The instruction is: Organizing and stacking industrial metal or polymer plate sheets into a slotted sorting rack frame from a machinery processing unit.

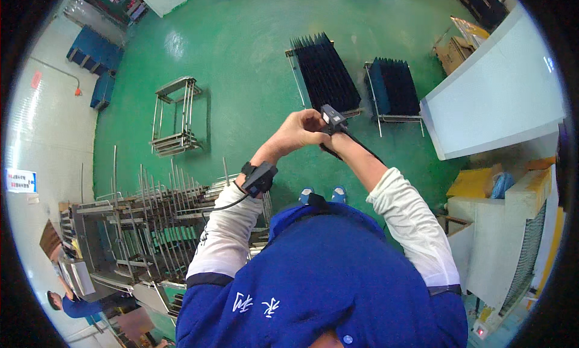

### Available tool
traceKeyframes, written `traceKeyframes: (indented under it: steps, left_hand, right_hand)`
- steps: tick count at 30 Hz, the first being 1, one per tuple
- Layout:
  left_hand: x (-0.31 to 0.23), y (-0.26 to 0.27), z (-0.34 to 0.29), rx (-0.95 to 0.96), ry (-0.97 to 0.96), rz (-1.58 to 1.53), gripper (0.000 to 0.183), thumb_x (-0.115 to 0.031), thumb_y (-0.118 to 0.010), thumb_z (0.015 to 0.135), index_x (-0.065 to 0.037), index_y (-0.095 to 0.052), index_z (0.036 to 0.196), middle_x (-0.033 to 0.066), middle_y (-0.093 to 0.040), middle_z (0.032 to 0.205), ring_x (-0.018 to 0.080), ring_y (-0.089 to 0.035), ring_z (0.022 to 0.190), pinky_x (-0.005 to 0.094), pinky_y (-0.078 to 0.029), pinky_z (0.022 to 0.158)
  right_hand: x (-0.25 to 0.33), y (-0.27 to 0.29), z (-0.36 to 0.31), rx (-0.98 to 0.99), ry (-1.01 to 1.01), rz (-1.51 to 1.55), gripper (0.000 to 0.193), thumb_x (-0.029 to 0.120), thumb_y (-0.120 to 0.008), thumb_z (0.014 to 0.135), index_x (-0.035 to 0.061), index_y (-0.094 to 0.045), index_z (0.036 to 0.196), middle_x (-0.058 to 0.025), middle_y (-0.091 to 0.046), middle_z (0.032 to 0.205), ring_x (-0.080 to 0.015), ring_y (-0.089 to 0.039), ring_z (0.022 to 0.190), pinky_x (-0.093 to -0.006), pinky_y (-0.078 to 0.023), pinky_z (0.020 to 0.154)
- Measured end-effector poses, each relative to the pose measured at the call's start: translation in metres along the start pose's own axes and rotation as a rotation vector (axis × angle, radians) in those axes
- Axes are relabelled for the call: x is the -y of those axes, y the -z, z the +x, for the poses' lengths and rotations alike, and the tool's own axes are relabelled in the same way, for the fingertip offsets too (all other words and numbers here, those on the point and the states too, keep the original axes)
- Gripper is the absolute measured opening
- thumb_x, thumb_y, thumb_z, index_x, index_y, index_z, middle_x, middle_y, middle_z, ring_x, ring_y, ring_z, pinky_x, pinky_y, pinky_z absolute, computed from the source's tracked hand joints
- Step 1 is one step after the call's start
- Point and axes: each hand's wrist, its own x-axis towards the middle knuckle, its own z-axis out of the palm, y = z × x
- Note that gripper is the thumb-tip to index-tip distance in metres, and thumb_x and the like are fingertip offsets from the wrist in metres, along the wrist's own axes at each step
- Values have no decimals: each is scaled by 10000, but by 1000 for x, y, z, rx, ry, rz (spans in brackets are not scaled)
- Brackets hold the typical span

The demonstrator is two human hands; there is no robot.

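My left hand (294, 131) is closed, its thumb and fingers curled against a small black box-shaped device (333, 120) strapped at my right wrist (344, 144). A thin dark cable runs from that device along the right forearm. Of my right hand little can be made out; its fingers are hidden behind the left hand and the device. On my left wrist sits a second black strapped device (259, 179), with a cable going toward the sleeve. Both forearms are raised in front of me, in white sleeves.
Two metal racks with dark upright sheets (325, 76) (393, 88) stand ahead on the green floor. A bare metal frame (175, 116) is at left, metal stands (151, 221) nearer. A large white panel (494, 94) leans at right. Another person (84, 306) is at lower left.
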Motion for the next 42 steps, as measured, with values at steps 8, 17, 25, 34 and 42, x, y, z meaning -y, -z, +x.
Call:
traceKeyframes:
  steps: [8,17,25,34,42]
  left_hand:
    - [-12,-13,-11,-44,-27,143,288,-26,-727,669,-20,-543,891,17,-595,858,78,-557,789,233,-458,712]
    - [-24,-93,-14,-83,-457,507,310,-83,-753,633,-31,-534,845,-17,-530,715,45,-496,642,198,-409,554]
    - [-43,-116,-21,-81,-382,286,330,-67,-760,615,-26,-490,800,-3,-501,732,34,-491,611,188,-406,507]
    - [-50,-124,-26,-88,-415,318,307,-34,-731,635,-8,-475,803,36,-453,832,66,-506,628,208,-445,519]
    - [-56,-125,-25,-91,-440,356,292,-13,-725,644,-7,-487,812,41,-473,854,68,-531,683,205,-463,553]
  right_hand:
    - [3,-6,12,-119,139,-382,229,283,-617,794,70,-560,857,-89,-584,743,-229,-561,643,-345,-436,580]
    - [33,25,-21,-276,34,-574,288,303,-638,782,30,-577,851,-153,-614,789,-295,-595,724,-387,-459,663]
    - [93,53,-39,-149,-128,367,256,294,-585,853,77,-589,987,-48,-615,912,-147,-561,846,-307,-438,765]
    - [106,70,-27,-137,-29,1426,159,195,-515,894,56,-579,849,-74,-601,840,-209,-560,813,-426,-454,842]
    - [104,43,-21,-494,224,535,133,160,-564,846,36,-589,803,-78,-624,702,-207,-589,634,-352,-498,650]
